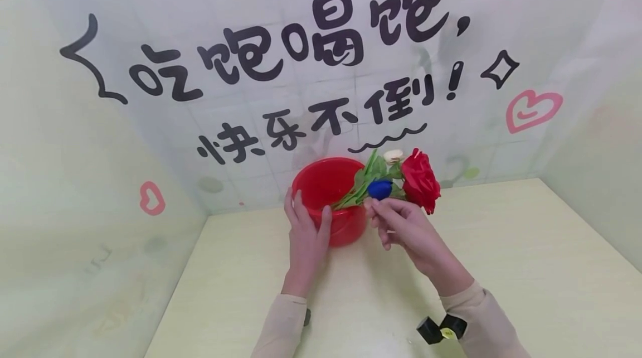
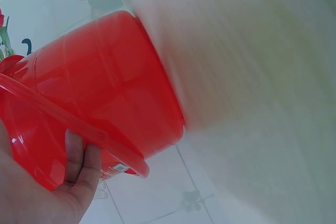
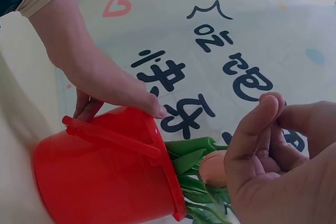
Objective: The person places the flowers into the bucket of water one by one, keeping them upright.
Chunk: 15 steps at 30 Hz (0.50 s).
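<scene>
A red plastic bucket (image 1: 346, 227) stands on the table near the back wall. My left hand (image 1: 308, 235) grips its rim, thumb over the edge and fingers around the outer side. In the left wrist view, fingertips lie by the bucket's handle (image 2: 47, 106). Green stems (image 1: 353, 196) lean out over the right rim. They bear a red rose (image 1: 421, 179), a blue flower (image 1: 379, 189) and a white flower (image 1: 393, 155). My right hand (image 1: 406, 230) has its thumb and forefinger together beside the blooms. A peach flower (image 3: 212, 169) shows behind it; whether anything is pinched is hidden.
Behind the bucket rises a pale wall (image 1: 281, 6) with large black lettering and pink hearts. Side walls close in on left and right. The light table (image 1: 230, 291) extends toward me. A black device (image 1: 441, 330) sits at my right wrist.
</scene>
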### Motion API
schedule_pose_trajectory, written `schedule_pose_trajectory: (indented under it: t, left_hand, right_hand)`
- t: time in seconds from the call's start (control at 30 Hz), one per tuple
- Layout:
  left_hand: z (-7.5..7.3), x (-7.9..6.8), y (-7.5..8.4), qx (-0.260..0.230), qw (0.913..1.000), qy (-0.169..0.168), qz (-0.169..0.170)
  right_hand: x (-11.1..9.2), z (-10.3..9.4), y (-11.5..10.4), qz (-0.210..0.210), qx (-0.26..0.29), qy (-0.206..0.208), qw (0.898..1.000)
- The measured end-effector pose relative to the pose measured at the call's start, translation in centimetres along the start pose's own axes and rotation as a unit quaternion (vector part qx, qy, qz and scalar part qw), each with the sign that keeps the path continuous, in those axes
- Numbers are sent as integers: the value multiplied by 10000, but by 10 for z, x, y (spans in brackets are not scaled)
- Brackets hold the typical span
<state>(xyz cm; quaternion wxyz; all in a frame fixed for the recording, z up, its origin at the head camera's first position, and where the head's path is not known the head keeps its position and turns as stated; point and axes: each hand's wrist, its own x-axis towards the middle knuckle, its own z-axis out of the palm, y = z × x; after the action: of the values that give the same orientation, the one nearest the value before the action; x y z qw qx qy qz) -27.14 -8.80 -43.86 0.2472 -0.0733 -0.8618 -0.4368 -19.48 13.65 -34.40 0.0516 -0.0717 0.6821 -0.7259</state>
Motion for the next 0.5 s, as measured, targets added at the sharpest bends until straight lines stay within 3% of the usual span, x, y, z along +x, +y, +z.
schedule_pose_trajectory:
  t: [0.23, 0.5]
  left_hand:
    - [-2, 2, 3, -50, 10000, -15, 31]
    - [-7, 0, 2, -6, 9996, -251, -146]
  right_hand:
    - [-14, 5, -12, -502, -844, -478, 9940]
    - [-31, 3, -11, -735, -1451, -295, 9862]
